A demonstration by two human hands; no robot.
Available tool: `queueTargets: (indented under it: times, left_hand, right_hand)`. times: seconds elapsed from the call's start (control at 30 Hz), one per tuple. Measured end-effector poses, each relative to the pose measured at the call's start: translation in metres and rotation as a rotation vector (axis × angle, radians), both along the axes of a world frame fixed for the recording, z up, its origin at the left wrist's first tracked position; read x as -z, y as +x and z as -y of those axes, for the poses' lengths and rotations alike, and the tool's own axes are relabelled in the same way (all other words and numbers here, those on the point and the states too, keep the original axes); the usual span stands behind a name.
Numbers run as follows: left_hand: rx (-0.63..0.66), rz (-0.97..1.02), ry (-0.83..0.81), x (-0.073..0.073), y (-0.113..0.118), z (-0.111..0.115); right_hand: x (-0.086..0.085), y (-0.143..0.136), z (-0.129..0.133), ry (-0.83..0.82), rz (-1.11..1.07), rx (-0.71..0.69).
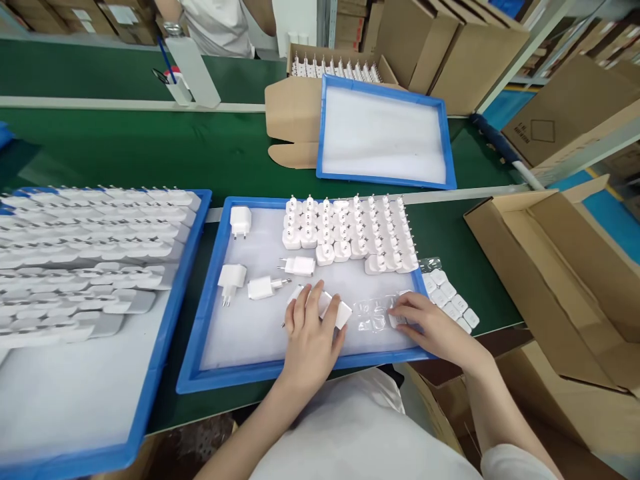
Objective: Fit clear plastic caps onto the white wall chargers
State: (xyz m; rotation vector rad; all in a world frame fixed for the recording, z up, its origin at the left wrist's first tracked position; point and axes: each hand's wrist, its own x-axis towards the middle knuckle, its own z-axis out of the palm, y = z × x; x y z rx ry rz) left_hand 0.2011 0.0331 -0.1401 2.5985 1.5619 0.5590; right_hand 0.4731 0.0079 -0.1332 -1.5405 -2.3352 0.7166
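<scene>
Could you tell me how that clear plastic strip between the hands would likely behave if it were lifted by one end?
The clear plastic strip looks thin and crinkled, so it would probably flop and sag. It seems very light, likely sliding easily on the tray's smooth white liner. The right hand rests on one end.

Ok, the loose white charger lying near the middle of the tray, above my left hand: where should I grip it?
Probably by the flat sides of its white body. The charger lies on its side with its pins pointing left, so come from above and pinch front to back across the body's right half, clear of the pins and the packed chargers behind.
</scene>
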Motion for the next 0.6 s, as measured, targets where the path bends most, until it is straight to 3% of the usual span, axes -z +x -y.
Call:
queueTargets:
  times: [0.17, 0.27, 0.33, 0.43, 0.5, 0.6]
  left_hand:
    - [0.125, 0.03, -0.017, 0.0, -0.003, -0.002]
    - [0.255, 0.149, -0.093, -0.008, -0.006, 0.001]
    - [0.409, 0.278, -0.249, -0.016, -0.003, 0.004]
    - [0.578, 0.4, -0.609, -0.025, 0.011, 0.008]
    - [0.606, 0.376, -0.79, -0.027, 0.022, 0.008]
    - [0.614, 0.3, -0.876, -0.028, 0.033, 0.005]
  right_hand:
    - [-0.008, -0.003, -0.007, -0.043, 0.033, -0.03]
    - [-0.013, -0.005, -0.012, -0.081, 0.045, -0.05]
    - [-0.016, -0.006, -0.016, -0.11, 0.053, -0.064]
    - [-0.019, -0.007, -0.021, -0.15, 0.067, -0.085]
    - [-0.02, -0.006, -0.023, -0.174, 0.072, -0.097]
    - [-0.02, -0.002, -0.026, -0.213, 0.058, -0.122]
